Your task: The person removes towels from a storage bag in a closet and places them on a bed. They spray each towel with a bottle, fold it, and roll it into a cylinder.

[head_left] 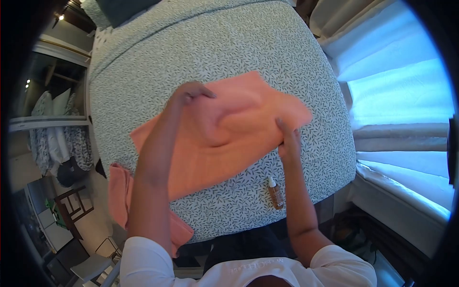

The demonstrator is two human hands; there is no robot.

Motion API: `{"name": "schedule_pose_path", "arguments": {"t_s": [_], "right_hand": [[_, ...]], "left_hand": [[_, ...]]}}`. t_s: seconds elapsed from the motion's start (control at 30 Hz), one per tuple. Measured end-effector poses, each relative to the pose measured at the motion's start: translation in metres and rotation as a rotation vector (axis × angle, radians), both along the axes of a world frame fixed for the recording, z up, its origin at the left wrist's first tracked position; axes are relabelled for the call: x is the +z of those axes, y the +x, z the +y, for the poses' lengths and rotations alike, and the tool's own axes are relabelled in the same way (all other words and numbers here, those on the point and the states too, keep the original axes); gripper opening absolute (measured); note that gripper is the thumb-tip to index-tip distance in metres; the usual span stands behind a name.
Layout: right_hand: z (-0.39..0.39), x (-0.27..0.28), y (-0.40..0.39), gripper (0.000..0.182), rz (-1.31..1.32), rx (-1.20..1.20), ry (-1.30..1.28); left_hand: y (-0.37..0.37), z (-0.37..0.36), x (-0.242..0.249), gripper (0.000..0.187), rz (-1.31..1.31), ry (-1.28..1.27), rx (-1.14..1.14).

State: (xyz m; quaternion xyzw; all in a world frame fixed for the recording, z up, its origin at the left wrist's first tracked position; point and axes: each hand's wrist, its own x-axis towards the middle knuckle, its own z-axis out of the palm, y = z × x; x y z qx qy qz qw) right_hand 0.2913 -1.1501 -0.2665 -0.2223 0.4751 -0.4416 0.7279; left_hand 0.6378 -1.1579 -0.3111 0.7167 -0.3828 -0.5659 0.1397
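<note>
A peach-orange towel (229,153) is spread over the bed, creased and bulging in the middle, with its right end lifted and slightly blurred. My left hand (193,92) is closed on the far edge of the towel, fingers bent over the cloth. At the near right edge, my right hand (289,138) pinches the towel between thumb and fingers. Part of the towel is hidden behind my left forearm. A second peach cloth (119,196), folded, lies at the bed's near left edge, partly covered by the same arm.
A brown spray bottle (275,193) with a white top lies on the bed near my right forearm. Leaf-patterned bedding (210,43) covers the bed. Curtains (401,91) hang on the right. On the left are a mirrored door (52,86) and a wooden stool (74,205).
</note>
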Motion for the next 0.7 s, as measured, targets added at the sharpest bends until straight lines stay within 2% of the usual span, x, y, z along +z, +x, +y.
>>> {"name": "schedule_pose_path", "arguments": {"t_s": [0.07,0.1,0.13,0.17,0.2,0.23,0.27,0.3,0.33,0.37,0.4,0.47,0.5,0.57,0.6,0.63,0.67,0.7], "right_hand": [[-0.015,0.077,0.026,0.038,-0.066,0.109,-0.094],[-0.025,0.109,0.037,0.041,-0.028,0.174,-0.187],[-0.038,0.137,0.049,0.044,0.010,0.239,-0.283],[-0.050,0.163,0.068,0.044,-0.001,0.242,-0.378],[-0.061,0.193,0.079,0.042,0.062,0.321,-0.632],[-0.070,0.224,0.094,0.040,0.079,0.328,-0.598],[-0.096,0.235,0.101,0.037,0.495,0.327,-1.217],[-0.086,0.270,0.115,0.037,0.489,0.339,-1.223],[-0.071,0.322,0.134,0.028,0.173,0.287,-0.949],[-0.059,0.354,0.145,0.026,-0.128,0.231,-0.669],[-0.050,0.362,0.146,0.026,-0.132,0.243,-0.678],[-0.038,0.369,0.138,0.027,-0.192,0.352,-0.964],[-0.095,0.329,0.132,0.038,-0.267,0.323,-0.979],[-0.060,0.306,0.120,0.036,0.318,0.210,-1.546],[-0.032,0.297,0.108,0.032,0.291,0.289,-1.301],[-0.005,0.285,0.096,0.033,0.263,0.362,-1.056],[0.006,0.249,0.083,0.044,0.225,0.394,-0.942],[0.018,0.209,0.065,0.052,0.238,0.435,-0.976]], "left_hand": [[0.039,0.034,0.092,0.041,0.331,-0.157,0.328],[0.072,0.051,0.126,0.034,0.343,-0.263,0.445],[0.111,0.065,0.151,0.038,0.367,-0.384,0.505],[0.127,0.075,0.196,0.043,0.305,-0.487,0.477],[0.145,0.082,0.231,0.045,0.214,-0.632,0.343],[0.151,0.094,0.269,0.043,0.154,-0.793,0.260],[0.171,0.105,0.293,0.042,0.269,-0.873,0.273],[0.168,0.114,0.323,0.040,0.368,-0.943,0.339],[0.175,0.126,0.337,0.040,0.367,-0.946,0.350],[0.188,0.136,0.350,0.041,0.368,-1.030,0.394],[0.195,0.146,0.359,0.042,0.366,-1.115,0.438],[0.187,0.169,0.366,0.040,0.371,-1.119,0.422],[0.162,0.176,0.364,0.040,0.359,-1.172,0.414],[0.111,0.191,0.354,0.040,0.327,-1.203,0.440],[0.119,0.201,0.333,0.039,0.257,-1.110,0.362],[0.099,0.211,0.310,0.044,0.167,-1.151,0.435],[0.067,0.227,0.296,0.052,0.039,-1.078,0.452],[0.048,0.243,0.270,0.052,-0.146,-0.982,0.519]]}}
